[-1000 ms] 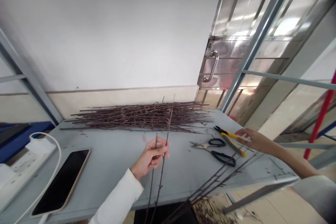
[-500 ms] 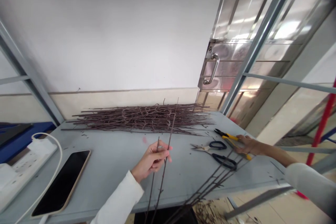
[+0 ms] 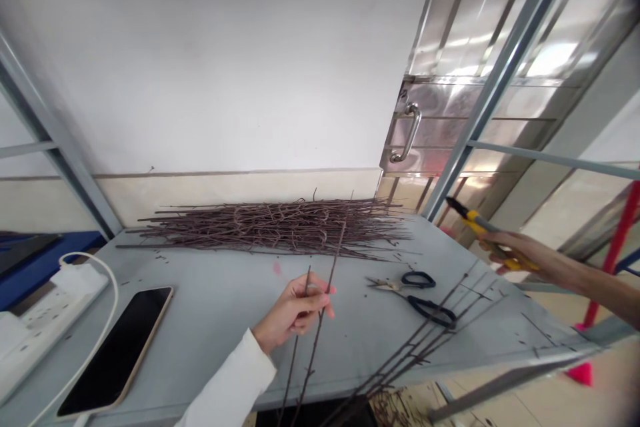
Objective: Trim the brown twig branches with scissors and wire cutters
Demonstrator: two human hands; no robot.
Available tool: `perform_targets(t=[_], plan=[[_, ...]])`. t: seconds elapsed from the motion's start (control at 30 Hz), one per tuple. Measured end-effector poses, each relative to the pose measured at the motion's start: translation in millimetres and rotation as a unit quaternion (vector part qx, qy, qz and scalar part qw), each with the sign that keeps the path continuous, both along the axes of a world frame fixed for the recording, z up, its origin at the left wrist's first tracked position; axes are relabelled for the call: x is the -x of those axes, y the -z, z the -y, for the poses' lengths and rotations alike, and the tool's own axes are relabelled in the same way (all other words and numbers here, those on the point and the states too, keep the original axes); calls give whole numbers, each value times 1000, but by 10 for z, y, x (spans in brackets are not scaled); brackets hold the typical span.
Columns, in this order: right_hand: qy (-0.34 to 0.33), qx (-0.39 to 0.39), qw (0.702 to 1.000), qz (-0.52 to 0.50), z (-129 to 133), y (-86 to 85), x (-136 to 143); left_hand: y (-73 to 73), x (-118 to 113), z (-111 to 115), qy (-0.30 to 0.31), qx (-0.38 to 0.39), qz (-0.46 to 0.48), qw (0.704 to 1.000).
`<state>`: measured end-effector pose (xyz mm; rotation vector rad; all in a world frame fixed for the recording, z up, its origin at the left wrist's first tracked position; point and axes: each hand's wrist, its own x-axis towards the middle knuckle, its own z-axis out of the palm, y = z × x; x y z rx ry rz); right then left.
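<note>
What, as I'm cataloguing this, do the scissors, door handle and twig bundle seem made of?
The scissors have grey metal blades, by their sheen; the smooth dark loops could be plastic or rubber. The door handle looks like polished metal, given its bright highlights. The twig bundle looks like wood, matte brown, with side shoots.

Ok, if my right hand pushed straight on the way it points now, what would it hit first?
With pliers leading, your right hand would probably meet the grey post first; depth is unclear.
</note>
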<state>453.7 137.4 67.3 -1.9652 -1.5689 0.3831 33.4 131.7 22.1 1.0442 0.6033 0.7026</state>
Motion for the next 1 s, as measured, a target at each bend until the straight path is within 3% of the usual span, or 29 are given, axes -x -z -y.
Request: perform_targets(t=[0.1,0.17,0.23,0.37,0.47,0.73,1.0], plan=[[16,-15,983,-182,33,-447,283,14,1,-6,4,-4,1,1000],[-17,-15,982,-185,92,-682,517,18,4,-9,4,-3,-5,1000],[-76,1,988,-132,173,-814,755,17,7,-8,3,1,-11,1000],[-184,82,979,-7,309,-802,1164,11,9,-2,3,3,-9,1000],[-222,104,968,48,339,-722,1359,17,8,-3,4,2,1,1000],[-237,141,960,40,314,-804,1485,44,-2,-7,16,-1,15,1000],[-252,119,960,28,269,-836,1576,10,-2,11,22,4,16,1000]])
